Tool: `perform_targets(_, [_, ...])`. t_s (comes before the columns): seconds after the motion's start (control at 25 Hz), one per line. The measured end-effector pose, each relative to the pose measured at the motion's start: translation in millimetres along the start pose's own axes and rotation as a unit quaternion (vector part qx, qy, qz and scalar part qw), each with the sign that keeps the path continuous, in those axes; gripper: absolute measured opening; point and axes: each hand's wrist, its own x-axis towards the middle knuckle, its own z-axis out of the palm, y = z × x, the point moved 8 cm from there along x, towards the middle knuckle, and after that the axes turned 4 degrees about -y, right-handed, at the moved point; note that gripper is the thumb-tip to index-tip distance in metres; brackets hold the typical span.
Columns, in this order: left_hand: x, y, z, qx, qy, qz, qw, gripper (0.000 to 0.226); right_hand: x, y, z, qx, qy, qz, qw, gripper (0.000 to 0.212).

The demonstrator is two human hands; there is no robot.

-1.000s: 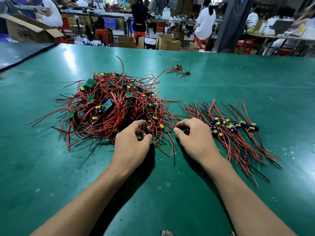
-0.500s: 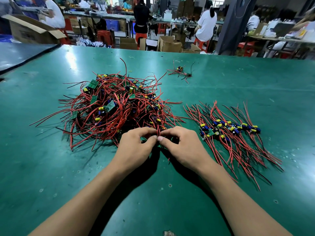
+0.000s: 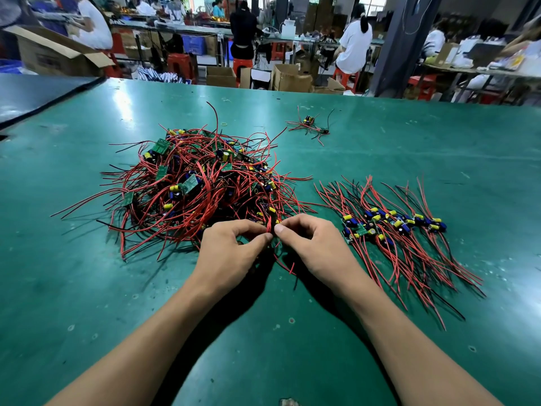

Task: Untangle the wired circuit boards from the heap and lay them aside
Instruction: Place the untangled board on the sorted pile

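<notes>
Wired circuit boards (image 3: 190,183) were seen in three places on the green table (image 3: 87,303), and they were being handled at the near rim of the heap (image 3: 181,212). There the left hand (image 3: 231,254) and the right hand (image 3: 317,249) were set close together, thumb tips almost touching. On the left hand the thumb and forefinger were closed in a pinch on red wires (image 3: 268,225) at the heap's edge, with the other fingers curled beneath. On the right hand the thumb and bent forefinger were closed on the same strands. Whether a board was held there could not be told, since the spot was hidden by the fingers.

Behind the hands the heap was spread wide, with small green boards carrying yellow and blue parts buried in looping red and black leads. Just right of the right hand, and apart from the heap, a sorted row (image 3: 409,224) was laid flat, its boards in a line and its wires fanned out. Farther back, well apart from both, a single stray board (image 3: 308,121) was seen with its wires sprawled. Beyond the table's far edge, a cardboard box (image 3: 58,57), red stools (image 3: 181,64) and seated workers (image 3: 354,45) were visible.
</notes>
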Motion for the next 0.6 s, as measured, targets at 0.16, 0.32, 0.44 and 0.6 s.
perform_targets(0.16, [-7, 24, 3, 0.073, 0.010, 0.107, 0.992, 0.014, 1, 0, -1, 0.009, 0.008, 0.008, 1.000, 0.023])
perform_targets(0.32, [-9, 28, 8, 0.081, -0.014, 0.133, 0.988, 0.016, 1, 7, 1, 0.147, -0.009, 0.054, 0.988, 0.010])
perform_targets(0.44, [-8, 22, 9, 0.064, -0.017, 0.099, 0.993, 0.018, 0, 6, -4, 0.215, 0.018, 0.068, 0.974, 0.003])
perform_targets(0.6, [-6, 16, 7, 0.016, -0.017, 0.058, 0.998, 0.024, 1, -1, -14, 0.308, 0.045, 0.054, 0.949, 0.005])
